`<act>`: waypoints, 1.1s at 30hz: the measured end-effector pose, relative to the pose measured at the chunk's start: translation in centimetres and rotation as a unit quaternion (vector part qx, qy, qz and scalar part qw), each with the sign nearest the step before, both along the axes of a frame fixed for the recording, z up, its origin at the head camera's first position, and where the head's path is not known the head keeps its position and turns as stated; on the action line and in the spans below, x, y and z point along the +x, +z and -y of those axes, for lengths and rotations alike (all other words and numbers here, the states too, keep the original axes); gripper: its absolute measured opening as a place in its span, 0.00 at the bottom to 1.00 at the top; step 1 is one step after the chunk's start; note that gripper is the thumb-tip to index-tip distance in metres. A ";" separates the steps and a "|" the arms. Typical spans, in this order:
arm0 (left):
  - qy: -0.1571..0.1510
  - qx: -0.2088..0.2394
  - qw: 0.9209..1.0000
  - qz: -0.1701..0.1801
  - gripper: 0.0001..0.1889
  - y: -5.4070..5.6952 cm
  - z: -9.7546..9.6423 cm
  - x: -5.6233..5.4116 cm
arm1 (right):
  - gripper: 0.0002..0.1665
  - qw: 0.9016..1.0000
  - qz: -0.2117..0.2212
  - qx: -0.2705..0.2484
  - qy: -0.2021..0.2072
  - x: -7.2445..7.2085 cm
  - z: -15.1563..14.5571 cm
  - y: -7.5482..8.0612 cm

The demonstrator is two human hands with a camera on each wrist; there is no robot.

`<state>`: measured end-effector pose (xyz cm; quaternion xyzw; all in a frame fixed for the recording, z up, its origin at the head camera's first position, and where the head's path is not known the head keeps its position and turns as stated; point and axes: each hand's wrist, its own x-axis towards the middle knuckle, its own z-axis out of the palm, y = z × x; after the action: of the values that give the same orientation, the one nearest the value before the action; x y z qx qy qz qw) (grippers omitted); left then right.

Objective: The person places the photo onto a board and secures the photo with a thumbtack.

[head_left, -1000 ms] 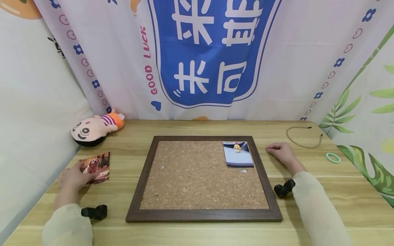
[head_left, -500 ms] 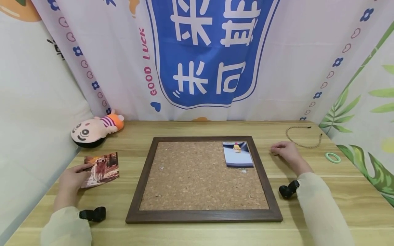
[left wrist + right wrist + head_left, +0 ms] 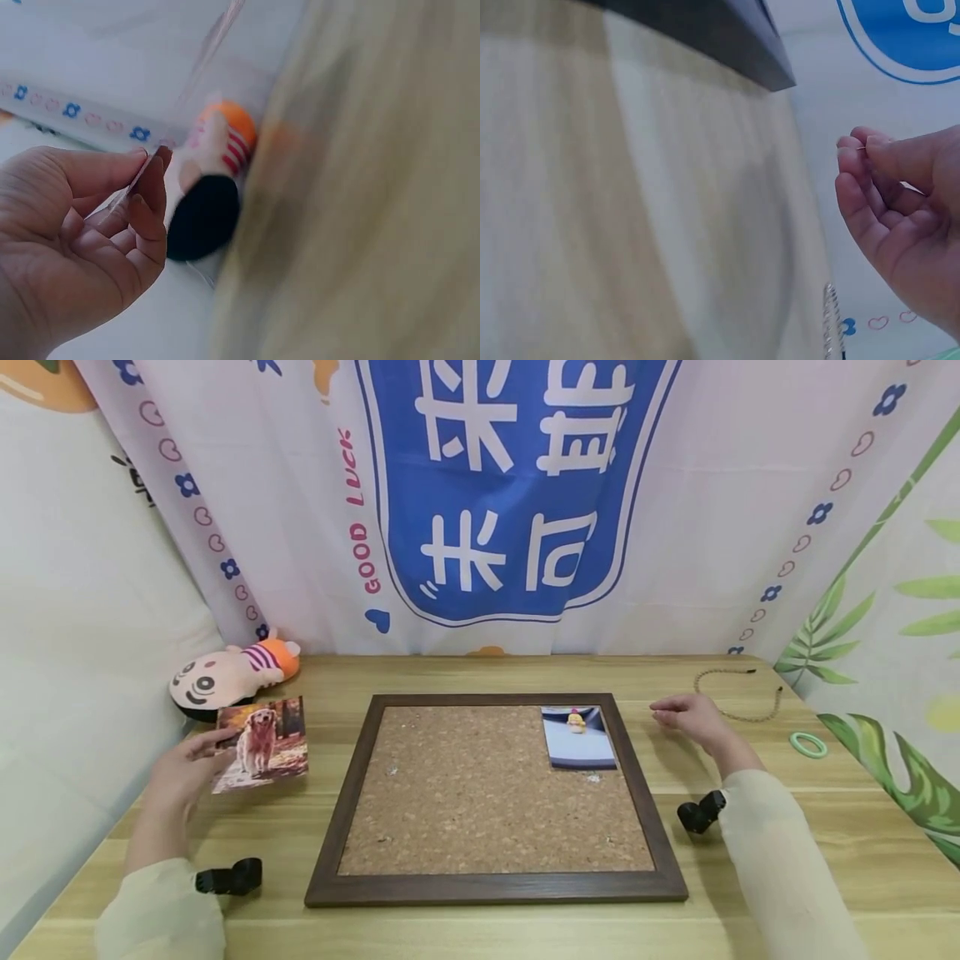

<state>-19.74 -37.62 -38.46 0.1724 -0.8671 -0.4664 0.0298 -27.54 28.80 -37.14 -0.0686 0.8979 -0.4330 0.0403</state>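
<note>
My left hand (image 3: pixel 180 772) pinches a photo of a golden dog (image 3: pixel 273 739) by its left edge, raised above the table's left side. In the left wrist view the photo shows nearly edge-on between thumb and fingers. To the right of the framed corkboard (image 3: pixel 480 810), my right hand (image 3: pixel 693 722) is held above the table. Its thumb and fingertips pinch a thin pin (image 3: pixel 861 148), whose head is hidden. Another photo, with a small yellow figure (image 3: pixel 577 739), lies at the corkboard's upper right corner.
A plush doll (image 3: pixel 225 677) lies at the back left, partly behind the dog photo. At the right are a braided headband (image 3: pixel 738 717) and a green ring (image 3: pixel 808 744). Several small clear bits, perhaps pins, dot the cork. A printed curtain (image 3: pixel 300 568) hangs behind the wooden table (image 3: pixel 450 935).
My left hand has lifted the dog photo off the table and carried it up and to the right, turning it more upright. The right hand has shifted only slightly.
</note>
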 end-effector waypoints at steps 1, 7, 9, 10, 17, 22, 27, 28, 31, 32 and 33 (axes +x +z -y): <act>0.000 -0.004 1.000 -0.002 0.29 -0.6 0.4 -0.7 | 0.18 1.000 0.001 -0.006 0.001 -0.1 0.1 0.1; -0.012 -0.003 0.999 -0.031 0.26 -1.2 -0.4 -3.4 | 0.18 0.999 0.005 -0.052 0.008 -0.7 1.4 1.0; -0.030 0.014 0.999 -0.041 0.26 0.5 -2.7 -3.0 | 0.19 0.999 0.004 -0.052 0.009 -1.0 2.1 1.4; -0.037 0.017 0.998 -0.047 0.26 1.2 -3.9 -2.7 | 0.20 0.999 0.001 -0.049 0.008 -1.2 2.5 1.6; -0.104 0.064 0.991 -0.056 0.25 4.7 -10.2 -1.8 | 0.18 0.997 -0.058 -0.046 0.005 -2.3 6.3 3.3; -0.118 0.084 0.987 -0.071 0.24 4.6 -12.1 -2.8 | 0.14 0.993 -0.083 -0.080 0.029 -2.5 10.0 4.4; -0.108 0.106 0.986 -0.069 0.23 4.0 -13.8 -3.5 | 0.12 0.988 -0.079 -0.121 0.054 -2.8 13.4 4.3; -0.105 0.109 0.987 -0.061 0.23 3.9 -14.2 -3.6 | 0.12 0.987 -0.075 -0.128 0.059 -2.8 14.1 4.2; -0.102 0.110 0.988 -0.045 0.23 3.3 -15.1 -3.9 | 0.13 0.985 -0.051 -0.152 0.065 -2.8 16.1 3.8; -0.104 0.110 0.988 -0.043 0.22 3.1 -15.3 -3.9 | 0.13 0.984 -0.041 -0.160 0.066 -2.8 16.8 3.6; -0.105 0.109 0.988 -0.039 0.22 2.9 -15.5 -4.0 | 0.14 0.984 -0.034 -0.164 0.066 -2.7 17.4 3.5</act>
<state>-23.71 -22.09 -35.60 0.0642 -0.8226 -0.5650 -0.0051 -30.21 11.43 -33.64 -0.1482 0.8091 -0.5680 0.0266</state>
